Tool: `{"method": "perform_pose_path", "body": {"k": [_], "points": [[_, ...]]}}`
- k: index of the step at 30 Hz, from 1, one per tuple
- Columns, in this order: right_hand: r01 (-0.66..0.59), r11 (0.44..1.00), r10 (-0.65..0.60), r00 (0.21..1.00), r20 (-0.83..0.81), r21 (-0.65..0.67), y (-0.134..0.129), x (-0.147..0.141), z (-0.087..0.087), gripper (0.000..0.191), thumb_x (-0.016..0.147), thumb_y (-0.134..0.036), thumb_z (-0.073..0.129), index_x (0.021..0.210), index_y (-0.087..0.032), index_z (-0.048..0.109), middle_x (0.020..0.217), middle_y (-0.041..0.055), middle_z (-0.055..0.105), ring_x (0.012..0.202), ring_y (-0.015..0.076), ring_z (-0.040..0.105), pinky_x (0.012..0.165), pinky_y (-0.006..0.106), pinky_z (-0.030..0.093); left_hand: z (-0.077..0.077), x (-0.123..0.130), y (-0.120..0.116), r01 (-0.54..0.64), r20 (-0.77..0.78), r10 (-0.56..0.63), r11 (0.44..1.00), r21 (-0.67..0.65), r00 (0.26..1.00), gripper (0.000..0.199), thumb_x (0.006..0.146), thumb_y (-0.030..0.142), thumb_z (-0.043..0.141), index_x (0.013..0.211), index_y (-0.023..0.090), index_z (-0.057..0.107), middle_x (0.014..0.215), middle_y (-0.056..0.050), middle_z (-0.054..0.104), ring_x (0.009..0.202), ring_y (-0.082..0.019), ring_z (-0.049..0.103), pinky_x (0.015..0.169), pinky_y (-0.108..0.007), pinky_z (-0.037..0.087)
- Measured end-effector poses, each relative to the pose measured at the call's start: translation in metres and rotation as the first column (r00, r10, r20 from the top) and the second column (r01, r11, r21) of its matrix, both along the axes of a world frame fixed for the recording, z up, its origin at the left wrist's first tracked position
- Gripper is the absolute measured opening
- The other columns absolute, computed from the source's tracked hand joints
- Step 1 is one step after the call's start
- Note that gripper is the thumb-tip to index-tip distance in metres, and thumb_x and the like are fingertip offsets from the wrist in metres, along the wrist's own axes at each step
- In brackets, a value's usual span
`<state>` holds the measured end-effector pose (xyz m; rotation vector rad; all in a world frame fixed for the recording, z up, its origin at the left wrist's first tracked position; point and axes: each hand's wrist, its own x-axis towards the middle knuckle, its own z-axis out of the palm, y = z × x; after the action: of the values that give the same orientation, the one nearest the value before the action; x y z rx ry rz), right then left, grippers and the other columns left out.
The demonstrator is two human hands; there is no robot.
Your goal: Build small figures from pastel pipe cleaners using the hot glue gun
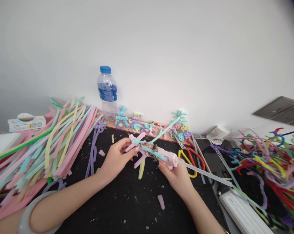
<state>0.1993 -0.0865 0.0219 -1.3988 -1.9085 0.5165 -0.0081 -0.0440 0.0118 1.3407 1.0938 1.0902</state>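
My left hand point(120, 156) pinches a flower-like piece of fuzzy pipe cleaners point(136, 142), with pink, lilac, yellow-green and mint arms; one long mint arm slants up to the right. In my right hand point(177, 177) is a pink hot glue gun point(170, 157), its stained front end pointing left at the flower's middle. Whether the nozzle touches the flower I cannot tell. A long translucent glue stick point(205, 174) sticks out of the gun's back. My right fingers are partly hidden behind the gun.
Pastel pipe cleaners point(61, 139) heap up on the left; curled bright ones point(280, 169) lie at right. Behind the hands stand a water bottle point(108, 94) and several small pipe-cleaner flowers point(150, 129). Scissors point(181, 143), a paper cup point(218, 134) and a white power strip point(244, 213) are on the right.
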Motion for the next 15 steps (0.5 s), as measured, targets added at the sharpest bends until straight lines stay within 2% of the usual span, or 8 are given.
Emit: {"method": "perform_pose_path", "body": {"k": [7,15], "points": [[-0.006,1.000,0.006,0.998,-0.065,-0.006,0.0000,0.0022,-0.0024,0.018,0.083,-0.023,0.055,0.098,-0.021,0.066,0.091,0.0044,0.071,0.080,0.0219,0.067,0.069,0.030,0.054,0.0043,0.0009,-0.0002,0.006,0.014,-0.007,1.000,0.005,1.000,0.010,0.079,0.028,0.062,0.084,0.020,0.062,0.076,0.000,0.063,0.070,-0.017,0.061,0.060,-0.024,0.047],[-0.008,1.000,0.007,0.997,-0.079,-0.005,0.0005,0.0010,-0.0027,0.023,0.083,-0.023,0.055,0.103,-0.021,0.066,0.095,0.0049,0.071,0.084,0.0226,0.067,0.073,0.032,0.055,0.0045,0.0020,0.0003,-0.016,0.056,0.018,0.999,-0.039,0.998,0.017,0.076,0.032,0.064,0.086,0.019,0.065,0.082,-0.002,0.067,0.074,-0.019,0.062,0.065,-0.026,0.048]]}}
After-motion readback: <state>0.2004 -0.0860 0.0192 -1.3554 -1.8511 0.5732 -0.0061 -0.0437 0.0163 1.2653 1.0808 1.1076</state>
